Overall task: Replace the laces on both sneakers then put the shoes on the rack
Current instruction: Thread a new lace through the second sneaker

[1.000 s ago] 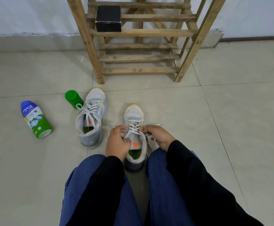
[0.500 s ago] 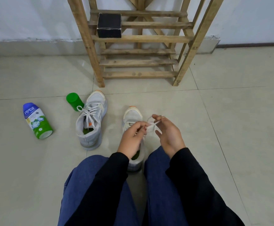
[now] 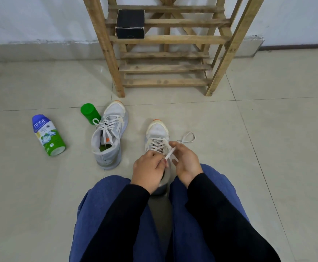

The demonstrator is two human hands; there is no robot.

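Since a moment ago a loop of the lace (image 3: pixel 170 153) has been pulled out sideways, and the lace is pinched by the left hand (image 3: pixel 150 168) and the right hand (image 3: pixel 185 160) over the near sneaker (image 3: pixel 157 132) on the floor, so a bow is likely being tied. The other sneaker (image 3: pixel 110 140) is laced already. Only a black box (image 3: pixel 130 23) is kept on the rack (image 3: pixel 165 39); its inside cannot be seen.
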